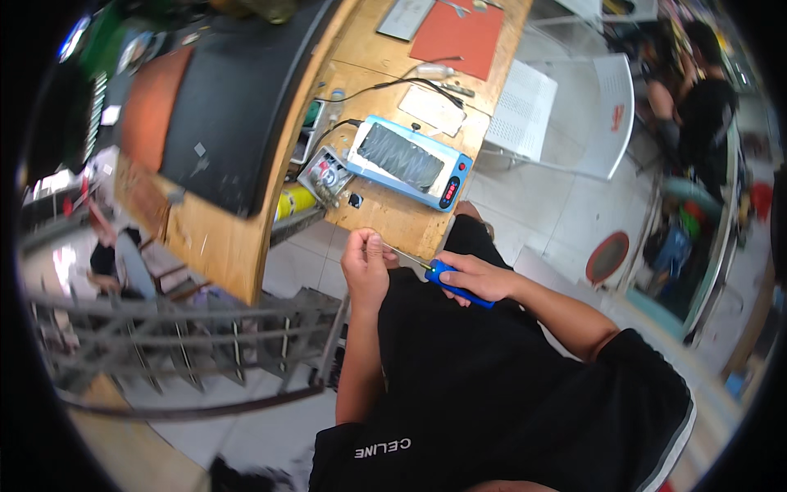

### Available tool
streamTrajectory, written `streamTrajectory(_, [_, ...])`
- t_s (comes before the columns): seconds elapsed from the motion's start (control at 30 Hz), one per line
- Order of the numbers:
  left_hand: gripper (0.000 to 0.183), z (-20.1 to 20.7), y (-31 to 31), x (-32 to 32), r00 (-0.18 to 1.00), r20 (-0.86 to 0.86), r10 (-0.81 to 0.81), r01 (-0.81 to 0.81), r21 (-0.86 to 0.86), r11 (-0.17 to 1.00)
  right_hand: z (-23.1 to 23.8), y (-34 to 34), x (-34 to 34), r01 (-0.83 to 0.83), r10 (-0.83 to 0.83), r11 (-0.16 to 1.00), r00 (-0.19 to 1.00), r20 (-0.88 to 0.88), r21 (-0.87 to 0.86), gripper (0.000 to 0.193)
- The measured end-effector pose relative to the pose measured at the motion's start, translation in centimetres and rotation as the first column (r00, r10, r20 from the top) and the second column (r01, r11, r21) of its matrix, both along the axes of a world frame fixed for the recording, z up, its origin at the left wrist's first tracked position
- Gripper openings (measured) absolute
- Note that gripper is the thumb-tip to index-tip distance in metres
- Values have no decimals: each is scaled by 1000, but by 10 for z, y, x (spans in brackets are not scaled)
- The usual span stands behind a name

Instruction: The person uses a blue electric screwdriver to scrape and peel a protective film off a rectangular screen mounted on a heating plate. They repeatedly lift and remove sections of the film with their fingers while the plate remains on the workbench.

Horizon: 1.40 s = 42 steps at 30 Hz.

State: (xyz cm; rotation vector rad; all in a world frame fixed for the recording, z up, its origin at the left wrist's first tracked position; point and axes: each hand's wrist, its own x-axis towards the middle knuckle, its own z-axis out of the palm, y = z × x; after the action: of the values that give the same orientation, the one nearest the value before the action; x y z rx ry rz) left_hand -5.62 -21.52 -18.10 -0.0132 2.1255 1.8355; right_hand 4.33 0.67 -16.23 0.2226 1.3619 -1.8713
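Observation:
In front of my lap, my right hand (479, 277) is closed round the blue handle of a screwdriver-like tool (463, 289). A thin metal shaft runs from its handle toward my left hand (366, 266), with a small green spot where the two meet. The fingers of my left hand are pinched at the far end of that shaft; whether they hold anything more is too small to tell. Beyond my hands, a blue and white heating plate (450, 164) with a lit red display lies on the wooden bench. On it rests a dark, streaky phone screen (400, 156).
The wooden bench (393, 221) ends just ahead of my hands. Black cables (402, 80), a red mat (461, 37) and a white card (430, 111) lie farther back. A yellow can (295, 201) stands left, a metal rack (188, 344) below it. White chairs (566, 115) are at right; other people sit beyond.

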Motion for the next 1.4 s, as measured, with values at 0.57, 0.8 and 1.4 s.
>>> streamTrajectory(0.57, [44, -54, 1, -151, 594, -473, -651, 240, -668, 705, -67, -120, -53, 670, -670, 722, 739, 68, -172, 49])
streamTrajectory(0.8, [38, -65, 0, -164, 582, -535, -612, 327, -535, 779, -76, -131, -53, 745, -715, 614, 665, 216, -261, 48])
streamTrajectory(1.4, [38, -106, 4, -156, 677, -491, -548, 391, -391, 833, -77, -114, -63, 684, -643, 711, 727, 241, -164, 57])
